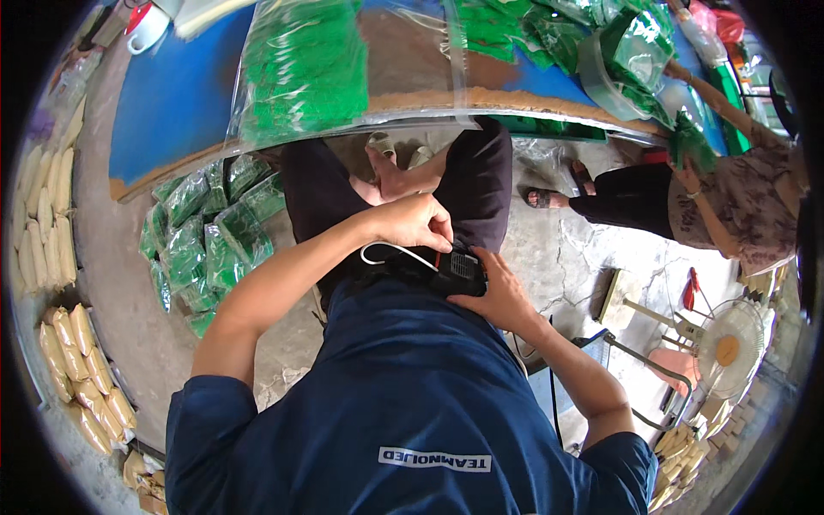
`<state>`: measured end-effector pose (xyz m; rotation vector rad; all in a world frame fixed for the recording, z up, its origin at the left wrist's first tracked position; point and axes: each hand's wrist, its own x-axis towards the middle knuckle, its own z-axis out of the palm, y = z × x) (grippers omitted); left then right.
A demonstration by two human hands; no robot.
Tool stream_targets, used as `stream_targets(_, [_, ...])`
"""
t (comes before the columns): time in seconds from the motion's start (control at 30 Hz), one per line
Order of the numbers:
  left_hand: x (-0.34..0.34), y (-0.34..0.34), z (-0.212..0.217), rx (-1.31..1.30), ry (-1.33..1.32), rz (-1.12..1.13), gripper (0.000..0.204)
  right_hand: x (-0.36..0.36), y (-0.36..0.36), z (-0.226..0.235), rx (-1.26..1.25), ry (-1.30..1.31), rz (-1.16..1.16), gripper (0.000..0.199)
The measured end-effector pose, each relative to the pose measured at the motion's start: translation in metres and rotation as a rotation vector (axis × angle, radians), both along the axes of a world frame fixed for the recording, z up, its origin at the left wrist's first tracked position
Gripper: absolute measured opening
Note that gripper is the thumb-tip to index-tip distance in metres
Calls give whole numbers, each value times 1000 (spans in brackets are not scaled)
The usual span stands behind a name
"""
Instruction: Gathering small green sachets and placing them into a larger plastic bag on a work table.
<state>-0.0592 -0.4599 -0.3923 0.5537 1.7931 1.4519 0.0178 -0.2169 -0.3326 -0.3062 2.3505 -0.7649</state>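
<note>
On my lap sits a small black device (461, 272) with a grille on its face and a bit of red at its edge. My right hand (506, 296) is closed round its right side, thumb below and fingers above. The fingertips of my left hand (419, 221) are pinched together at the device's upper left edge; what lies between them, if anything, is hidden. A white cable (396, 247) loops out to the left beneath my left hand and runs back toward the device.
A blue table (172, 112) with green pieces in a clear plastic bag (300, 69) stands before my knees. Green packets (206, 232) are piled on the floor at left. At right are another person (730, 206) handling green material and a fan (730, 348).
</note>
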Motion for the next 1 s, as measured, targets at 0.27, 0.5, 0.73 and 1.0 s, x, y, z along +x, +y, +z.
stream_targets(0.27, [-3, -5, -4, -6, 27, 21, 19, -14, -1, 0, 36, 23, 115, 102])
stream_targets(0.5, [-12, -7, 0, -59, -27, -67, 18, -15, 42, -22, -135, -225, -142, 57])
stream_targets(0.73, [-13, -3, -6, -56, -43, -78, 17, -21, 30, -42, -326, -297, -303, 34])
stream_targets(1.0, [-11, -3, 27, -52, -42, 8, 14, -26, 21, 10, -113, 235, -65, 13])
